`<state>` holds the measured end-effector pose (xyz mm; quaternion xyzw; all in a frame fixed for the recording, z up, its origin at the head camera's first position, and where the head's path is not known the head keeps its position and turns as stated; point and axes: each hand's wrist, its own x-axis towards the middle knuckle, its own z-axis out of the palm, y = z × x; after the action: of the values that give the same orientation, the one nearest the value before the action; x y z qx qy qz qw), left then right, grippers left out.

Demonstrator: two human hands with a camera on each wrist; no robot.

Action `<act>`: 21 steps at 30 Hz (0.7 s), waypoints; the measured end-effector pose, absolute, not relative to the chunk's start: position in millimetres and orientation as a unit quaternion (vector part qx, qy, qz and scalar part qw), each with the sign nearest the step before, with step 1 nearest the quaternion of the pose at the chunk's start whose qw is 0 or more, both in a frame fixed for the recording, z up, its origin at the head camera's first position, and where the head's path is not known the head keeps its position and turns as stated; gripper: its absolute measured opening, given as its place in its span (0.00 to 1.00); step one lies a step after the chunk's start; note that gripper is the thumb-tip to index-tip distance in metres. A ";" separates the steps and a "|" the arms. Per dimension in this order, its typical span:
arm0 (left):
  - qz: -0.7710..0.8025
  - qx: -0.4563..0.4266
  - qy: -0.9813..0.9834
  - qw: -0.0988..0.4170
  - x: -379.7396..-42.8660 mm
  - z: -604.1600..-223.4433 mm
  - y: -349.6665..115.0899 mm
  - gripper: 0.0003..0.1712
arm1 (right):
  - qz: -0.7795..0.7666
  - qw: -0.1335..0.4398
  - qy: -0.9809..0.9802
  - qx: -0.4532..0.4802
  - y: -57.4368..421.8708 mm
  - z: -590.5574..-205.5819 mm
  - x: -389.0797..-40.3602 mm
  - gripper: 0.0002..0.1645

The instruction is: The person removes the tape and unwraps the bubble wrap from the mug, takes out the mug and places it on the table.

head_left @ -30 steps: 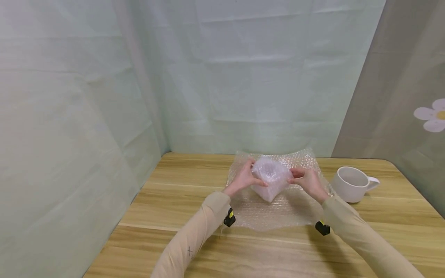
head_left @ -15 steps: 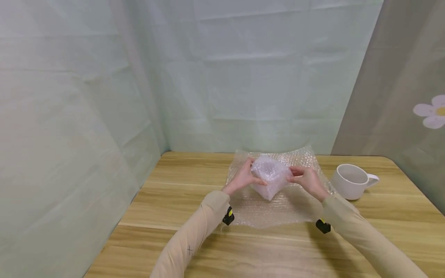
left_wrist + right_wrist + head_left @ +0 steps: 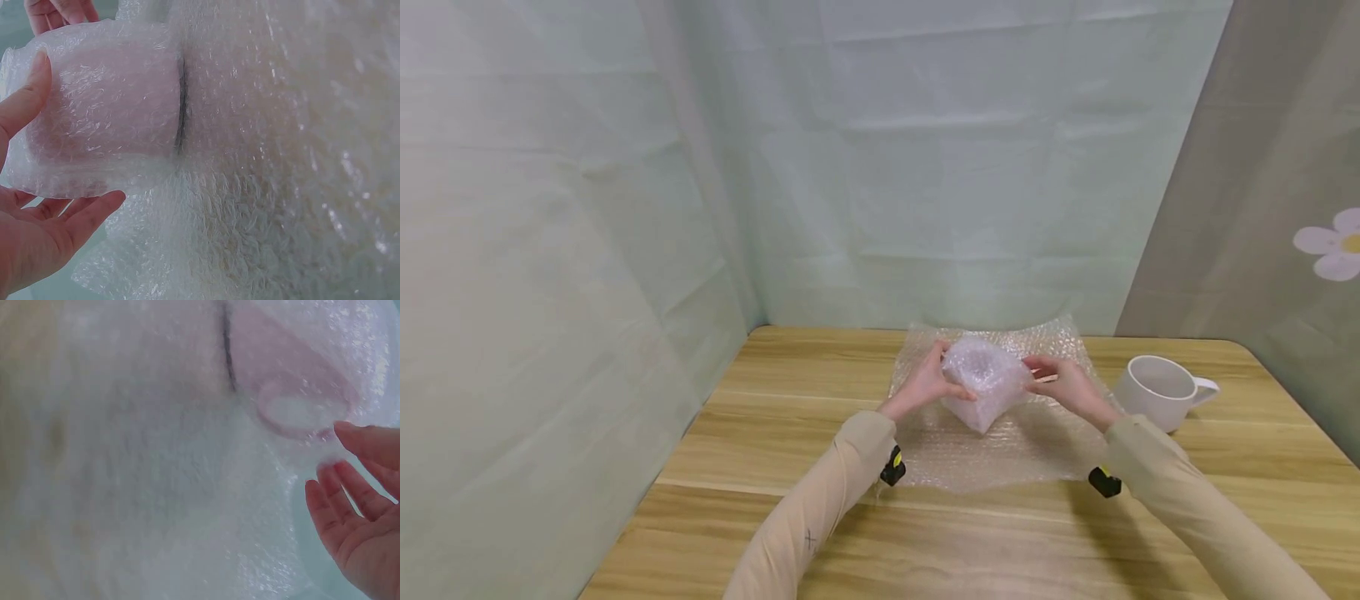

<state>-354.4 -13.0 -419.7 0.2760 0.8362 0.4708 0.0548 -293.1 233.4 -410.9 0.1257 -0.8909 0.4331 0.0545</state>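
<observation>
A pinkish mug (image 3: pixel 112 100) stands wrapped in bubble wrap on a flat bubble wrap sheet (image 3: pixel 970 467). Through the wrap in the right wrist view, the mug's loop handle (image 3: pixel 300 432) shows on the right hand's side. My left hand (image 3: pixel 922 385) holds the bundle from the left, thumb on its near side and fingers round the far side. The right hand (image 3: pixel 1066 385) is beside the handle end, thumb and fingers spread apart with fingertips right at the wrap's edge. In the right wrist view, those fingers (image 3: pixel 331 503) are loosely extended. The wrap's top is gathered inward over the mug.
A white mug (image 3: pixel 1157 400) stands just right of the sheet, close to the right forearm, its handle pointing right. The wooden table (image 3: pixel 760 467) ends at pale curtains (image 3: pixel 940 208) behind and on the left.
My right hand has loosened its pinch and drawn back slightly to the right. The left hand and the wrapped mug have stayed where they were.
</observation>
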 end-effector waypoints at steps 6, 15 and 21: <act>0.464 0.272 0.841 0.056 -355.6 -420.2 -12.9 0.50 | 0.457 0.074 -0.873 0.152 237.3 -398.7 -294.3 0.20; 0.451 0.268 0.850 0.054 -355.1 -420.4 -13.2 0.50 | 0.478 0.090 -0.862 0.142 231.1 -389.8 -297.1 0.21; 0.458 0.273 0.844 0.050 -355.1 -420.9 -12.7 0.48 | 0.482 0.080 -0.860 0.147 222.9 -387.3 -300.3 0.26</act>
<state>-355.1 -12.7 -420.9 0.2734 0.8445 0.4579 0.0496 -300.3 222.9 -387.3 0.1473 -0.8598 0.4825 0.0797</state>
